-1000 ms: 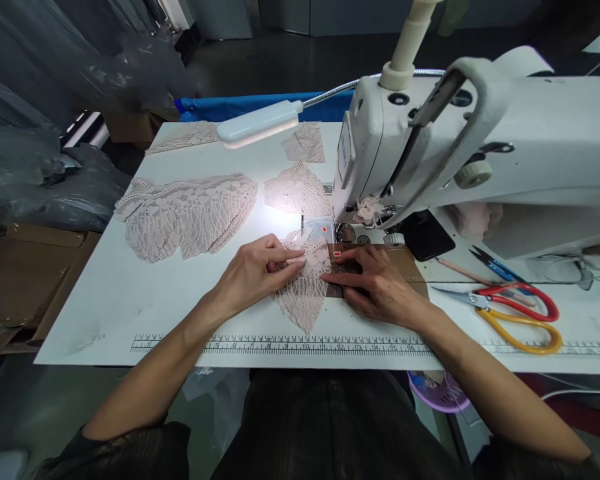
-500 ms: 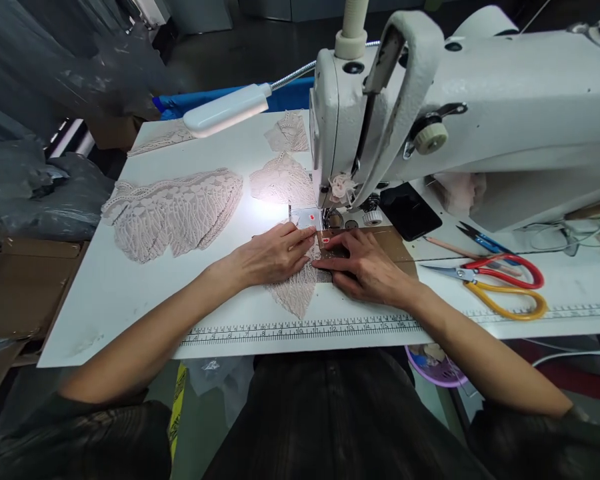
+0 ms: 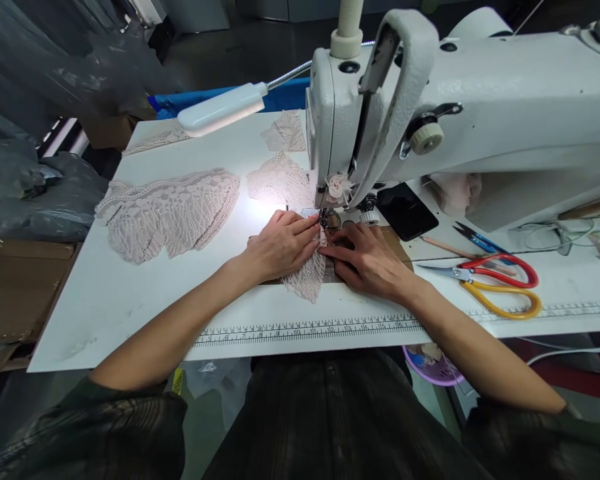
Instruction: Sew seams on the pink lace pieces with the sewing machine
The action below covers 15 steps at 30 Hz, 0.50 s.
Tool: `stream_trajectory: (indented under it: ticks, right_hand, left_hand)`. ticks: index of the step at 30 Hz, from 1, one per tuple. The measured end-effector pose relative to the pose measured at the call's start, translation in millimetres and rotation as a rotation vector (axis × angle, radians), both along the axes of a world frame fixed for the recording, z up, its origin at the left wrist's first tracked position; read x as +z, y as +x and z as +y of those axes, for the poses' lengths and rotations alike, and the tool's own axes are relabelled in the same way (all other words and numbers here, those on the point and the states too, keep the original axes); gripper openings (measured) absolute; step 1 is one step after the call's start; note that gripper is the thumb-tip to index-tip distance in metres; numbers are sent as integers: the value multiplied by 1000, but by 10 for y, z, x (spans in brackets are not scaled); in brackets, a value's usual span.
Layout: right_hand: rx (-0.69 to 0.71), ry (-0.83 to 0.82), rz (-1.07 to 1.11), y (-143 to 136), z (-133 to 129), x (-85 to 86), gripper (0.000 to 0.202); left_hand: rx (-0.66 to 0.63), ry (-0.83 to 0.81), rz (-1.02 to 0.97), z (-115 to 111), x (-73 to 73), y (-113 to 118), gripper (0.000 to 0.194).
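Observation:
A beige lace piece (image 3: pixel 306 281) lies under my hands at the needle area of the white sewing machine (image 3: pixel 325 113). My left hand (image 3: pixel 286 245) rests flat on the lace, fingers stretched toward the presser foot (image 3: pixel 324 219). From the other side, my right hand (image 3: pixel 363 257) has bent fingers and pinches the lace's right edge, close below the foot. The lace's pointed end hangs toward me on the tabletop. My fingers hide its upper part and much of the brown patch (image 3: pixel 395 247) around the machine bed.
More lace pieces (image 3: pixel 173 213) lie at left, others (image 3: pixel 283 177) behind the needle. Scissors with red and yellow handles (image 3: pixel 500 283), blue snips (image 3: pixel 480 240), a pencil (image 3: pixel 450 248) and a black phone (image 3: pixel 407 211) are at right. A lamp (image 3: pixel 223 110) overhangs the table; a printed ruler (image 3: pixel 310 331) follows its front edge.
My left hand has moved slightly right and away from me, bringing the lace closer under the presser foot. The lace's point has swung right. My right hand stays near its edge.

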State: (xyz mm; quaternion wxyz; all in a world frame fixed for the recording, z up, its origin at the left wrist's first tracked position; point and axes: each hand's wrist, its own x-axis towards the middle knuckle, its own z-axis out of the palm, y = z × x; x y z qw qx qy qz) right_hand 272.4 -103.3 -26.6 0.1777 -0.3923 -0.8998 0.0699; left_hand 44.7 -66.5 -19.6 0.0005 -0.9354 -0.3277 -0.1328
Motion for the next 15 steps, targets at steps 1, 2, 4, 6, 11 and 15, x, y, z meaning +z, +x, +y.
stream_trajectory:
  ticks: [1,2,4,6,11,15]
  right_hand:
    - [3,3,-3,0,-2,-1,34]
    - [5,4,-7,-3,-6,-1,34]
    - [4,5,-15,-14,-13,0,33]
    - [-10,7,-17,-29,-22,1,32]
    - [-16,10,-11,-45,-34,7,33]
    - [-18,4,-11,-35,-33,9,33]
  left_hand:
    - [0,-11,-24,0,-15,-15,36]
    - [-1,-18,-39,1,-28,-31,36]
    - [-11,-23,-43,3,-43,-58,36]
    - [-19,-25,-33,7,-40,-77,36]
    - [-16,-42,-26,15,-12,-94,35]
    - [-16,-47,-61,14,-35,-85,35]
